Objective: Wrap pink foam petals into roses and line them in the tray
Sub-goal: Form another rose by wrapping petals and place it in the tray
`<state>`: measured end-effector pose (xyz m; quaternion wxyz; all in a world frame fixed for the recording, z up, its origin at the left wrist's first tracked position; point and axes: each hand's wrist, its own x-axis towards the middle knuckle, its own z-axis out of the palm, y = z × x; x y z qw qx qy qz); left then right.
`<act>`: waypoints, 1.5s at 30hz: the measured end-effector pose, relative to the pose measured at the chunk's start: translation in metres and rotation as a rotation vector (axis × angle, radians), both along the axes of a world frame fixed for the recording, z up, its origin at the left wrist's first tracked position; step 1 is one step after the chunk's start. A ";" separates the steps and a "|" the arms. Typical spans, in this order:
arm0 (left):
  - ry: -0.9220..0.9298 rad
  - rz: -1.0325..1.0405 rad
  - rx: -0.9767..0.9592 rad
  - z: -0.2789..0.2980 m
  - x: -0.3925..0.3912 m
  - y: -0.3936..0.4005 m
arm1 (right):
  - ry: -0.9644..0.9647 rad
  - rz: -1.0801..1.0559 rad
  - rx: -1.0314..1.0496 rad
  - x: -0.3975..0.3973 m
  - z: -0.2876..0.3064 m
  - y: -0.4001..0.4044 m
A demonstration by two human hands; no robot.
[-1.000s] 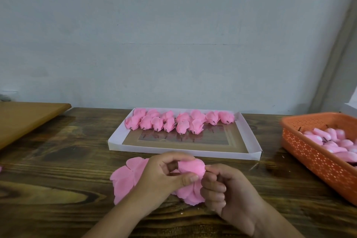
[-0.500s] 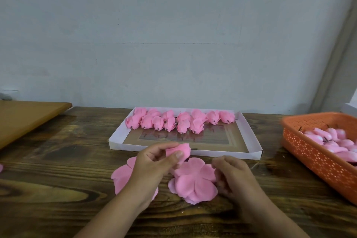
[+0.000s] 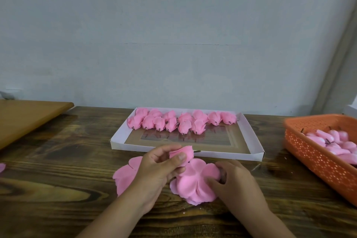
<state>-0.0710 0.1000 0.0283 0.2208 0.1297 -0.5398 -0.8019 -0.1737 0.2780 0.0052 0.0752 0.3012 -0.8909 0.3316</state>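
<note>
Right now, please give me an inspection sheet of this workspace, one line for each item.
Surface: dark wooden table.
Job's things: white cardboard tray holding pink foam roses along its far side; flat pink foam petal sheets near the hands.
Clutter: orange plastic basket of pink buds.
Grippers: left hand pinches a rolled pink bud; right hand grips a petal sheet.
Cables: nothing seen.
Surroundings: grey wall, light wooden board.
</note>
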 end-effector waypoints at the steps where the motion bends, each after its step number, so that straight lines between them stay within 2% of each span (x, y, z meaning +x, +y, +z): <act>1: -0.002 0.001 0.000 0.000 0.000 0.000 | 0.010 -0.001 0.012 0.001 0.001 0.000; 13: -0.030 -0.034 -0.016 0.001 0.001 0.002 | 0.077 -0.010 0.109 0.005 0.004 -0.001; 26: -0.041 -0.074 -0.041 0.001 0.001 0.004 | 0.065 -0.041 -0.018 0.002 0.004 -0.001; 32: -0.029 -0.083 -0.041 0.000 0.002 0.004 | 0.049 -0.038 0.024 -0.001 0.003 0.000; 35: -0.031 -0.081 -0.041 0.000 0.001 0.003 | 0.036 0.014 -0.027 0.002 0.005 0.000; 45: -0.035 -0.076 -0.025 0.000 0.001 0.004 | 0.066 -0.037 0.055 0.005 0.008 0.002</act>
